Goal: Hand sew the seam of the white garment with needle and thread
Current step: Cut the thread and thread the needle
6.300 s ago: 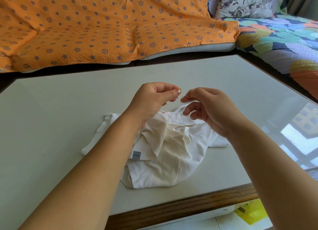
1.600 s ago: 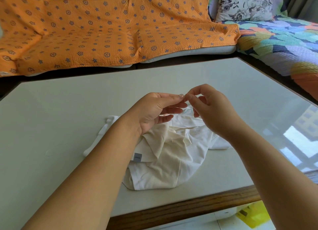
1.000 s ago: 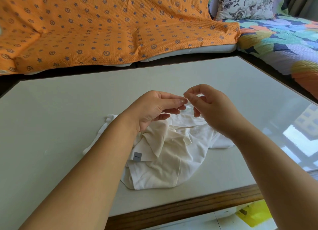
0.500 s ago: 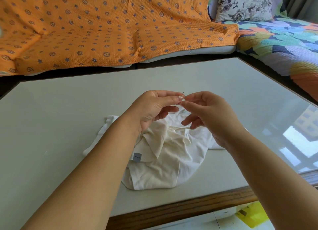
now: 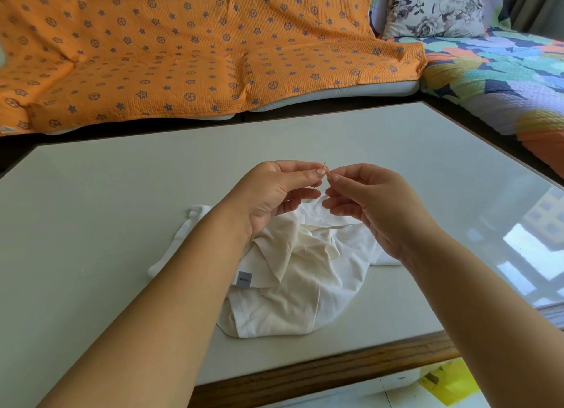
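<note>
While the left hand (image 5: 274, 191) pinches the needle (image 5: 324, 165) near upright, the right hand (image 5: 372, 203) pinches just beside its upper end, presumably on thread unseen; the garment (image 5: 293, 279) lies below.

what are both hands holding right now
Left hand: pinching the needle.
Right hand: fingertips pinched together beside the needle; whether they hold anything cannot be told.
</note>
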